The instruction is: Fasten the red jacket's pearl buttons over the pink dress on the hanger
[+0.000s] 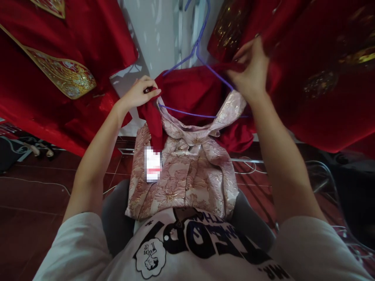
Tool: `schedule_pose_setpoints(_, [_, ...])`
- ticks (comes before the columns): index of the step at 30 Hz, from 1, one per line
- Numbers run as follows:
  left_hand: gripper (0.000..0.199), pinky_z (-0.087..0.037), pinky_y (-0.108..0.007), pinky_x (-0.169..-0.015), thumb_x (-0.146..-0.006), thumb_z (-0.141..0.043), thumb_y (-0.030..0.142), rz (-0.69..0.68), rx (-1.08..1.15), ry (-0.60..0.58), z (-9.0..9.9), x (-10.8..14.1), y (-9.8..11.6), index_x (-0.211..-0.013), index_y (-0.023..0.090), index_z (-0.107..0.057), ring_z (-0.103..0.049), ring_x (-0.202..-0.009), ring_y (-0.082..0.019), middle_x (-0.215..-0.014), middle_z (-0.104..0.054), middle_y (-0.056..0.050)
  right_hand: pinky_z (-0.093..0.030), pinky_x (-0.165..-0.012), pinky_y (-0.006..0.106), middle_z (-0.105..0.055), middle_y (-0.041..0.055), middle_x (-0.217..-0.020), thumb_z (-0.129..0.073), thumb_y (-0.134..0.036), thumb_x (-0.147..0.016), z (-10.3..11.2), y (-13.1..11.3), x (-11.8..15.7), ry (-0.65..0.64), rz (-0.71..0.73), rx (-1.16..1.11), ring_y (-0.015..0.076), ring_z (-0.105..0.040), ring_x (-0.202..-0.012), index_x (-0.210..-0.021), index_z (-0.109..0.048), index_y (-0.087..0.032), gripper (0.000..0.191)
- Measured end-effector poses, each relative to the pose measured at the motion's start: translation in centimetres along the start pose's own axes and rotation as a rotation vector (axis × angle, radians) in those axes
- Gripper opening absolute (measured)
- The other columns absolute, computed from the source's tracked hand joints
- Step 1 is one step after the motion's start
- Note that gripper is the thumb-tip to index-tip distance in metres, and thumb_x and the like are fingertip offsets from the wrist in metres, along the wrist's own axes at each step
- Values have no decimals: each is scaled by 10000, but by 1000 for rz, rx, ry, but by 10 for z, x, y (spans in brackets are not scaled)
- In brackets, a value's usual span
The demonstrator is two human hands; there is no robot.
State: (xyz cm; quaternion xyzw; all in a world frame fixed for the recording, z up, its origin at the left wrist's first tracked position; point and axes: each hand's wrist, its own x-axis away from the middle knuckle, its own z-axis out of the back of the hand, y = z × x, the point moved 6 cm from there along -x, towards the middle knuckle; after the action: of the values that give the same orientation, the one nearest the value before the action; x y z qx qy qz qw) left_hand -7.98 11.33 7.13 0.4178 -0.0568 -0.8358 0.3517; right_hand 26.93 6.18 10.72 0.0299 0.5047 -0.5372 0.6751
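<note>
A purple hanger stands upright in front of me, its hook at the top. Over it a red garment is draped, and the collar-like band of a pink-and-gold brocade dress runs along its lower part. The dress spreads down over my lap. My left hand is closed on the red cloth by the hanger's left end. Higher up on the right, my right hand pinches the upper edge of that cloth. A white tag, its print blurred out, lies against the dress.
Red garments with gold embroidery hang at the left and right. Behind the hanger is a pale wall. On the tiled floor lie white cables, with shoes at the far left. Metal wire framework stands at the right.
</note>
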Motion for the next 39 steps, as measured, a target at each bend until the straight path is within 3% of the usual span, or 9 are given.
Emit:
schedule_pose_setpoints(3, [457, -521, -435, -897, -829, -757, 702, 24, 69, -150, -7, 2, 4, -780, 256, -668, -655, -939, -277, -875, -684, -73, -442, -731, 301, -708, 21, -930, -728, -101, -800, 30, -13, 11, 126, 88, 31, 158, -600, -778, -928, -556, -266, 271])
schedule_pose_setpoints(10, [507, -521, -435, -964, -890, -674, 750, 25, 86, -144, -1, 11, 21, -831, 248, -649, -647, -946, -276, -796, -654, -50, -486, -915, 438, -784, 116, -1096, -681, -30, -768, 64, 14, 37, 28, -212, 457, 302, -717, -1049, -989, -702, -258, 318])
schedule_pose_setpoints(13, [555, -525, -439, -982, -908, -617, 793, 18, 68, -102, -4, 16, 22, -856, 241, -648, -657, -961, -279, -831, -658, -63, -495, -899, 434, -768, 131, -1060, -725, -51, -806, 75, 25, 48, 23, -261, 446, 278, -720, -999, -970, -693, -256, 264])
schedule_pose_setpoints(18, [544, -534, -463, -993, -950, -571, 773, 27, 34, -12, -10, 24, 20, -894, 238, -649, -670, -977, -284, -914, -677, -86, -485, -807, 392, -644, -11, -707, -867, -87, -733, 80, 16, 60, -137, -206, 234, 168, -616, -690, -823, -666, -254, 277])
schedule_pose_setpoints(21, [542, -531, -450, -974, -960, -549, 775, 34, 31, 21, -14, 28, 24, -919, 244, -652, -664, -970, -279, -920, -679, -84, -470, -810, 402, -564, -35, -638, -846, -73, -755, 67, 6, 59, -273, -212, 232, 155, -549, -637, -758, -616, -242, 285])
schedule_pose_setpoints(25, [577, -523, -438, -949, -965, -494, 807, 35, 18, 55, -19, 35, 34, -928, 252, -646, -658, -916, -273, -856, -670, -68, -483, -897, 442, -480, -39, -632, -819, -117, -806, 25, -9, 53, -341, -160, 203, 199, -584, -707, -789, -542, -244, 305])
schedule_pose_setpoints(32, [607, -496, -473, -1016, -968, -439, 829, 21, -28, 101, -22, 39, 40, -963, 260, -651, -648, -1031, -295, -917, -653, -85, -560, -761, 343, -575, -39, -708, -759, -671, -862, -35, -49, 58, -307, 12, -176, 164, -581, -686, -843, -482, -278, 482])
schedule_pose_setpoints(36, [545, -414, -551, -1134, -969, -489, 789, 38, -74, 263, -7, 47, 36, -994, 270, -652, -564, -1260, -345, -1165, -634, -137, -566, -782, 364, -568, -38, -709, -786, -581, -865, -34, -43, 70, -314, -5, -141, 169, -600, -695, -869, -501, -272, 420])
schedule_pose_setpoints(39, [555, -416, -529, -1134, -995, -417, 787, 67, -10, 277, -5, 52, 33, -1062, 277, -625, -584, -1236, -327, -1126, -637, -125, -569, -815, 391, -586, -23, -739, -798, -467, -861, -35, -21, 76, -255, -74, -163, 186, -627, -748, -871, -516, -262, 348])
